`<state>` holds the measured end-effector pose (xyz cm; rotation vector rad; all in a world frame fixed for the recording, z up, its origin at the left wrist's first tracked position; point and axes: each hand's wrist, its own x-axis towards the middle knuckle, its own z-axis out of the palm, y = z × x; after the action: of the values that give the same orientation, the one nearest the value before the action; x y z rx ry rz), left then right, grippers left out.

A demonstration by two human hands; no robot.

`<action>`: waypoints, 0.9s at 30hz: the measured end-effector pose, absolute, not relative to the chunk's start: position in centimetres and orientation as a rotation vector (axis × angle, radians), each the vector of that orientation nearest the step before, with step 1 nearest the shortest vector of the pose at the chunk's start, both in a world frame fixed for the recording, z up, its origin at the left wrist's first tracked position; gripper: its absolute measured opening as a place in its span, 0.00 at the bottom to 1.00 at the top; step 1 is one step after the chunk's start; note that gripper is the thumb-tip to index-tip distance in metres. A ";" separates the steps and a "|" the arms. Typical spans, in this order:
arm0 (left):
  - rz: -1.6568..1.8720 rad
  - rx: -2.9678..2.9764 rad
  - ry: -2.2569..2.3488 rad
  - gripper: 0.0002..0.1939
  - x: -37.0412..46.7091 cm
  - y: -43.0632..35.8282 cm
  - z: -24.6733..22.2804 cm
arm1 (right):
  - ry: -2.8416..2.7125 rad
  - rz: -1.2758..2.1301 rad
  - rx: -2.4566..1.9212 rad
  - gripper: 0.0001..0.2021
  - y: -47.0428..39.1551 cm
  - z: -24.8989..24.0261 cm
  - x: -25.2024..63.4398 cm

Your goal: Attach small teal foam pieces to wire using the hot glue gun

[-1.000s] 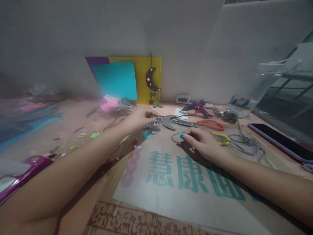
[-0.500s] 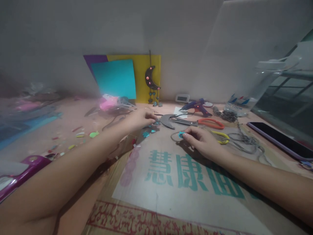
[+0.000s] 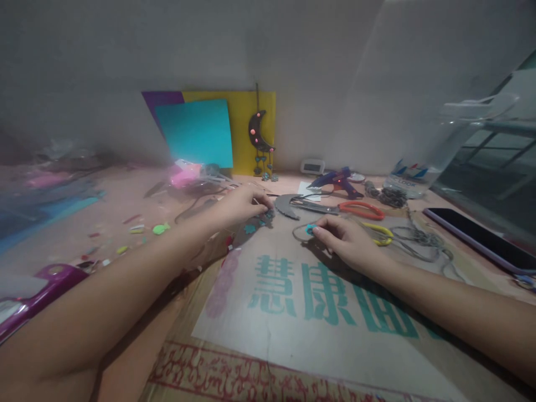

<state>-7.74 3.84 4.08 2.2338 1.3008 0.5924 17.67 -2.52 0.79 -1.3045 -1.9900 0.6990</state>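
My right hand (image 3: 345, 237) pinches a small turquoise cutout (image 3: 310, 229) between thumb and forefinger, and a thin grey cord (image 3: 296, 234) curves out from that piece. Across the sheet, my left hand (image 3: 247, 202) has its fingertips closed at a little cluster of blue-grey pieces (image 3: 268, 216). Whatever is between those fingertips is too small to make out. Beside them lies a loose turquoise scrap (image 3: 250, 229). A grey crescent (image 3: 287, 206) rests flat between the hands, touching or close to orange-handled scissors (image 3: 360, 210).
Behind, a dark crescent ornament (image 3: 257, 133) hangs before a yellow sheet (image 3: 240, 111) and a turquoise sheet (image 3: 196, 134). A glue gun (image 3: 335, 181), tangled cord (image 3: 422, 237), yellow handles (image 3: 382, 234), phone (image 3: 481, 237) and clear jug (image 3: 412, 173) are at right. Colored scraps (image 3: 161, 229) lie at left.
My left fingertips have shifted slightly down and right onto the small blue-grey pieces. My right hand stays put with the turquoise cutout.
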 end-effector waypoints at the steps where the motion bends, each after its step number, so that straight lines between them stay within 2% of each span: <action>1: 0.568 2.256 1.290 0.12 -7.7 3.9 4.1 | -1.993 0.691 -1.304 0.13 -2.5 0.8 17.6; 9: 0.424 2.308 1.253 0.16 -8.3 4.6 3.2 | -1.989 0.707 -1.304 0.13 -2.6 0.8 17.6; 14: 0.378 2.344 1.292 0.14 -8.5 4.1 4.1 | -1.995 0.705 -1.301 0.13 -2.6 0.9 17.6; 18: 0.216 2.465 1.141 0.19 -8.7 4.0 3.9 | -2.008 0.689 -1.304 0.13 -2.6 0.9 17.6; 27: 0.282 2.509 1.163 0.09 -8.3 4.1 3.3 | -2.011 0.678 -1.297 0.13 -2.7 1.0 17.5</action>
<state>-8.33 4.09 3.35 2.5089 1.1631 0.2821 17.54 -2.67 1.03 -1.2975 -2.0107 0.6777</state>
